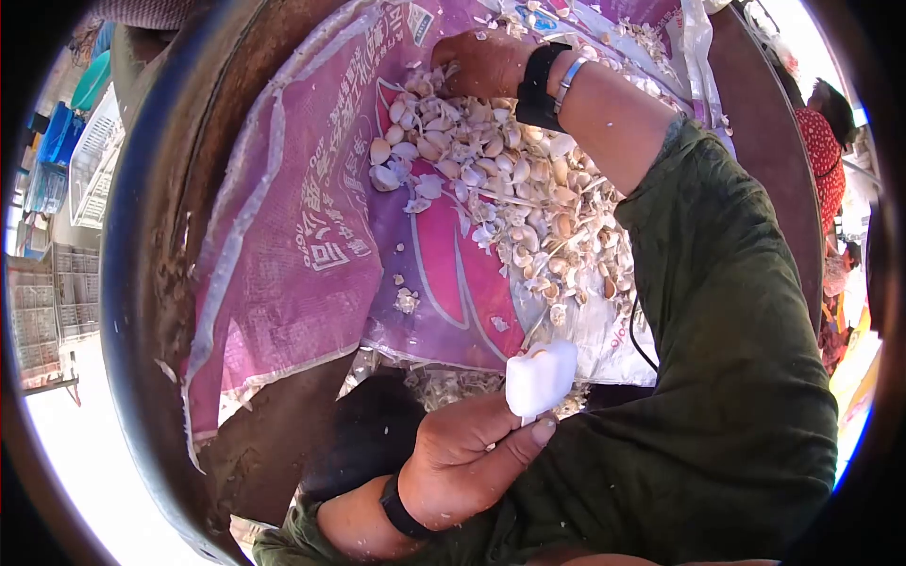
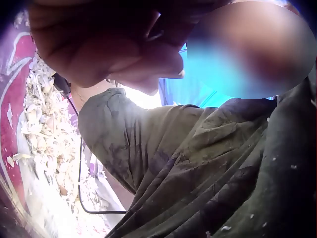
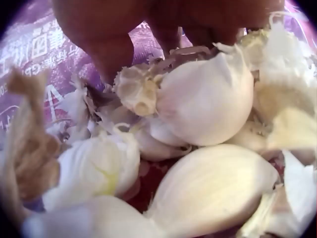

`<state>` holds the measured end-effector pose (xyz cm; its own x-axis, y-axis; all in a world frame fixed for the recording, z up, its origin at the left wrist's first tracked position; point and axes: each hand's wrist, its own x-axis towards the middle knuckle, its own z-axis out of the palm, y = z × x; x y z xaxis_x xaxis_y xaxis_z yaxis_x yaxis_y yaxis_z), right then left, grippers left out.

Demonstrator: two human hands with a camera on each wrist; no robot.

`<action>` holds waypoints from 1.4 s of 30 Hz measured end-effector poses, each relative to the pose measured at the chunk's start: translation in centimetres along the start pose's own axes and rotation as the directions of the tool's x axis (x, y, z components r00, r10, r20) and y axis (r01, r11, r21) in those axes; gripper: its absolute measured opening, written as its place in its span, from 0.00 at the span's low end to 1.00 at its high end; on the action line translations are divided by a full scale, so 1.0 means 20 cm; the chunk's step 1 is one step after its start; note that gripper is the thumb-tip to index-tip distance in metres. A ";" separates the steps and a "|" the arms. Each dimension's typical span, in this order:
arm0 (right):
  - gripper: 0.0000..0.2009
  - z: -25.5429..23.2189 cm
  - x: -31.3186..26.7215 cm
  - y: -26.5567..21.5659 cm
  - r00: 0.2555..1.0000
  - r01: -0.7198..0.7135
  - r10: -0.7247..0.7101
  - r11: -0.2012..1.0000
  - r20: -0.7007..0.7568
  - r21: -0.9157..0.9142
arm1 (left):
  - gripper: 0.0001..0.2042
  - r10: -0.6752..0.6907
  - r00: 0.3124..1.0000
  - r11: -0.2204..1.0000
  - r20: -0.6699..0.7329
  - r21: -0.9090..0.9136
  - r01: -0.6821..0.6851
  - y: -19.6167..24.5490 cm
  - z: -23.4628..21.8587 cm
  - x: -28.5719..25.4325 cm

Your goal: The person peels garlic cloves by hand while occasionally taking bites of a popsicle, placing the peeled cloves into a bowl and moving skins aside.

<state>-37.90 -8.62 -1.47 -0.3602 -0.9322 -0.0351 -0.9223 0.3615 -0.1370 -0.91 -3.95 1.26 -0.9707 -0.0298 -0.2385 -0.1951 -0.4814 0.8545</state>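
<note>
My left hand (image 1: 467, 462), low in the head view, pinches the stick of a white ice cream bar (image 1: 540, 377) between thumb and fingers, the bar upright. In the left wrist view the same hand's fingers (image 2: 124, 59) are curled and dark, with the bar out of sight. At the top of the heap of garlic cloves (image 1: 528, 170), my right hand (image 1: 486, 66) reaches in with fingers bent down. Its fingertips (image 3: 106, 62) come down behind a pale garlic clove (image 3: 208, 101) in the right wrist view; I cannot tell whether they grip anything.
The heap lies on a purple printed sack (image 1: 311, 208) inside a dark round-rimmed tub (image 1: 170, 217). A thin black cable (image 1: 642, 344) runs by my green-clothed leg (image 1: 727, 311). White crates (image 1: 94, 160) stand outside at left, and a person in red (image 1: 819, 160) is at right.
</note>
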 end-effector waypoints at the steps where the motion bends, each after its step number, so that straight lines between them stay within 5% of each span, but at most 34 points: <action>1: 0.21 -0.02 -0.06 -0.01 0.996 -0.032 0.036 0.998 0.077 -0.050 | 0.11 0.002 1.000 1.000 -0.012 0.011 -0.002 0.00 0.02 -0.01; 4: 0.20 -0.07 -0.21 -0.07 0.988 -0.034 0.057 0.987 0.143 -0.157 | 0.07 0.030 0.999 0.999 -0.029 0.039 -0.029 -0.01 0.05 -0.06; 8: 0.30 -0.04 -0.27 -0.25 0.995 -0.070 0.060 0.989 0.076 0.134 | 0.06 -0.008 0.999 1.000 -0.050 0.030 0.010 -0.06 0.10 -0.10; 10: 0.39 -0.02 -0.32 -0.43 0.995 0.025 -0.034 0.996 0.099 0.090 | 0.06 -0.038 0.997 0.998 -0.061 0.053 0.042 -0.07 0.10 -0.11; 11: 0.40 0.02 -0.36 -0.49 0.990 0.129 -0.124 0.988 0.061 -0.083 | 0.06 -0.014 0.996 0.998 -0.092 0.061 0.020 -0.08 0.10 -0.11; 12: 0.32 0.07 -0.40 -0.53 0.993 0.118 -0.113 0.980 0.043 -0.162 | 0.06 0.010 0.992 0.998 -0.122 0.069 -0.001 -0.08 0.11 -0.11; 14: 0.20 0.14 -0.42 -0.45 0.946 0.311 -0.324 0.918 -0.011 -0.248 | 0.06 0.020 0.990 0.998 -0.137 0.063 -0.011 -0.09 0.12 -0.11; 16: 0.18 0.21 -0.43 -0.27 0.952 0.301 -0.307 0.940 -0.009 -0.162 | 0.06 0.032 0.990 0.999 -0.135 0.040 -0.027 -0.09 0.13 -0.10; 17: 0.14 0.20 -0.51 -0.19 0.896 0.372 -0.429 0.867 -0.117 -0.330 | 0.06 0.032 0.991 0.999 -0.131 0.038 -0.027 -0.09 0.13 -0.10; 19: 0.09 0.15 -0.64 -0.06 0.905 0.245 -0.312 0.937 -0.288 -0.248 | 0.06 0.036 0.989 0.996 -0.142 0.080 -0.025 -0.10 0.14 -0.09; 22: 0.09 0.08 -0.82 0.15 0.950 0.053 -0.092 0.989 -0.299 -0.137 | 0.06 0.046 0.992 0.996 -0.114 0.086 -0.036 -0.13 0.14 -0.07; 23: 0.09 0.09 -0.88 0.22 0.955 -0.104 0.092 0.994 -0.283 -0.026 | 0.06 0.044 0.993 0.996 -0.109 0.085 -0.034 -0.13 0.15 -0.07; 24: 0.11 0.24 -0.89 0.51 0.968 -0.089 0.065 0.992 -0.243 -0.089 | 0.06 0.041 0.994 0.998 -0.103 0.051 -0.036 -0.13 0.16 -0.06; 26: 0.11 0.06 -0.99 0.32 0.856 -0.447 0.478 0.876 -0.196 0.184 | 0.06 0.042 0.995 0.999 -0.092 0.018 -0.040 -0.13 0.17 -0.05; 27: 0.11 0.10 -1.02 0.35 0.855 -0.450 0.481 0.874 -0.194 0.185 | 0.06 0.033 0.995 0.998 -0.096 0.049 -0.029 -0.13 0.17 -0.05; 28: 0.12 0.16 -1.05 0.41 0.959 -0.268 0.208 0.885 -0.191 -0.381 | 0.06 0.028 0.995 0.997 -0.100 0.081 -0.020 -0.13 0.17 -0.04; 29: 0.14 0.18 -1.06 0.45 0.999 -0.007 -0.032 0.574 -0.031 -0.819 | 0.06 0.030 0.995 0.996 -0.097 0.082 -0.022 -0.13 0.17 -0.04; 30: 0.14 0.13 -1.06 0.36 0.999 -0.008 -0.032 0.573 -0.032 -0.820 | 0.06 0.025 0.994 0.998 -0.103 0.068 -0.018 -0.14 0.18 -0.04; 32: 0.18 0.07 -1.05 0.09 0.986 -0.016 -0.032 0.959 -0.165 -0.282 | 0.06 0.017 0.994 0.998 -0.105 0.056 -0.012 -0.14 0.18 -0.02; 34: 0.23 0.01 -1.03 -0.17 0.982 -0.176 0.169 0.981 -0.080 -0.086 | 0.06 -0.011 0.993 0.998 -0.119 0.064 0.019 -0.13 0.19 -0.02; 37: 0.23 0.09 -1.05 -0.27 0.999 0.022 -0.027 0.985 -0.027 -0.173 | 0.07 -0.026 0.991 0.997 -0.128 0.070 0.035 -0.13 0.20 -0.01; 42: 0.18 0.20 -1.07 0.06 0.990 -0.041 0.027 0.994 -0.137 -0.102 | 0.07 -0.015 0.991 0.995 -0.133 0.099 0.029 -0.14 0.19 0.00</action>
<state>-30.66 11.59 -4.93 -0.4004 -0.9112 0.0973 -0.9163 0.3991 -0.0336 -0.98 0.75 0.63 -0.9403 -0.1385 -0.3107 -0.2359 -0.3928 0.8889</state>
